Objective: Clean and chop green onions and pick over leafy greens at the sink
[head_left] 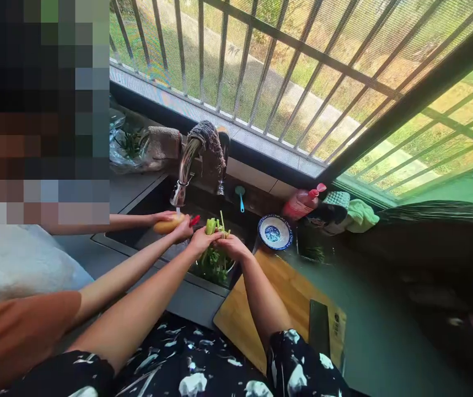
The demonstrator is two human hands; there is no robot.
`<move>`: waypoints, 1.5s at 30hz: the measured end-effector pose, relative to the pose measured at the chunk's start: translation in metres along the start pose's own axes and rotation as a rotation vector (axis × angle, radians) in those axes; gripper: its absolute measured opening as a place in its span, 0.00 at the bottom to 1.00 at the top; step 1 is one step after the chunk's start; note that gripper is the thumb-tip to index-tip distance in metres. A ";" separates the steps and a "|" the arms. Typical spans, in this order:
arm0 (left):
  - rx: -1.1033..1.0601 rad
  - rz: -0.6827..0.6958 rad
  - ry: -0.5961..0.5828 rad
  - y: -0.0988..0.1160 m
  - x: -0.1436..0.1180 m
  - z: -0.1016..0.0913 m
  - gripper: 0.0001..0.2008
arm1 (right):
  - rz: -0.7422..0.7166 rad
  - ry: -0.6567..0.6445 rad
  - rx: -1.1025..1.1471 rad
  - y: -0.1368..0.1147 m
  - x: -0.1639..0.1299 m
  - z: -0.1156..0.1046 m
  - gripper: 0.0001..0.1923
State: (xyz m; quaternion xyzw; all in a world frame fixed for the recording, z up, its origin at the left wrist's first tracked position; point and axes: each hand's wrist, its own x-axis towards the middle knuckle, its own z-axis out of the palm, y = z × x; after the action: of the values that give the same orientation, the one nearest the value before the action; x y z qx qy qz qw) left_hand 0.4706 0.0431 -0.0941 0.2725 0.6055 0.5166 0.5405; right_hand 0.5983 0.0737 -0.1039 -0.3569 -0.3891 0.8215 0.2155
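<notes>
Far left, a co-worker's hands (178, 225) hold a potato (168, 224) with a red peeler (194, 220) under the running faucet (187, 165), at about 10 o'clock from your own hands. Not yours, keep them apart.

Your left hand (202, 240) sits over the sink (145, 218), fingers pressed together, pinching the pale green stalk ends of the greens (211, 226). Your right hand (233, 247) meets it at 3 o'clock, touching, also closed on the same bunch from the other side. Judgement: you're mid-step sorting or trimming stalks over the basin of greens (215, 266), which lies directly below both hands at 6 o'clock.

Next move likely calls for a firm pinch near the stalk base and a clean pull or snap, keeping clear of the co-worker's peeler just beside your left hand.

The greens: light, thick cut ends up top, thin stems sticking upward, darker leafy mass below in the basin, looks wet; detail blurry.

Right of you: cutting board (286, 292) at 5 o'clock with a cleaver (319, 328) lying on it, a blue patterned bowl (275, 232) at 2 o'clock, then a red bottle (302, 204) and a green cloth (360, 215) further right.
</notes>
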 end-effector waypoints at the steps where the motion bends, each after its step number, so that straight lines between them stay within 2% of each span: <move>1: -0.027 -0.012 0.013 -0.001 0.001 0.000 0.26 | -0.017 -0.001 0.031 0.001 -0.001 -0.001 0.16; 5: -0.057 -0.026 0.011 0.001 0.003 -0.001 0.26 | -0.111 0.056 0.127 0.008 0.000 0.000 0.23; 12: -0.005 0.036 0.017 0.003 0.002 -0.005 0.26 | -0.117 0.122 0.187 0.011 0.002 0.000 0.22; 17: 0.073 -0.005 -0.111 -0.004 0.005 -0.007 0.26 | -0.031 0.077 0.052 0.012 0.002 -0.005 0.19; 21: 0.037 -0.036 -0.067 -0.005 0.006 -0.009 0.25 | -0.004 0.000 0.050 0.009 0.000 -0.003 0.21; 27: 0.110 0.053 -0.006 -0.001 0.006 -0.013 0.20 | -0.092 0.061 0.133 0.006 -0.003 0.005 0.24; 30: 0.100 0.059 0.017 0.000 0.006 -0.014 0.18 | -0.138 0.109 0.033 0.007 -0.002 0.003 0.23; 35: 0.017 0.006 0.055 0.006 0.004 -0.013 0.21 | -0.144 0.274 -0.300 0.009 0.004 -0.007 0.16; 37: -0.012 -0.009 0.061 0.010 0.003 -0.013 0.22 | -0.147 0.298 -0.312 0.010 0.004 -0.009 0.15; 45: -0.135 -0.015 0.095 0.024 0.000 -0.014 0.23 | -0.169 0.146 -0.167 0.011 -0.002 0.000 0.19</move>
State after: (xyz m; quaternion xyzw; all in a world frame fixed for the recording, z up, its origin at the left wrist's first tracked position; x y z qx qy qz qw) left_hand 0.4522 0.0465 -0.0741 0.2061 0.5965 0.5645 0.5320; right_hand 0.5988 0.0653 -0.1120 -0.3985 -0.4682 0.7368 0.2812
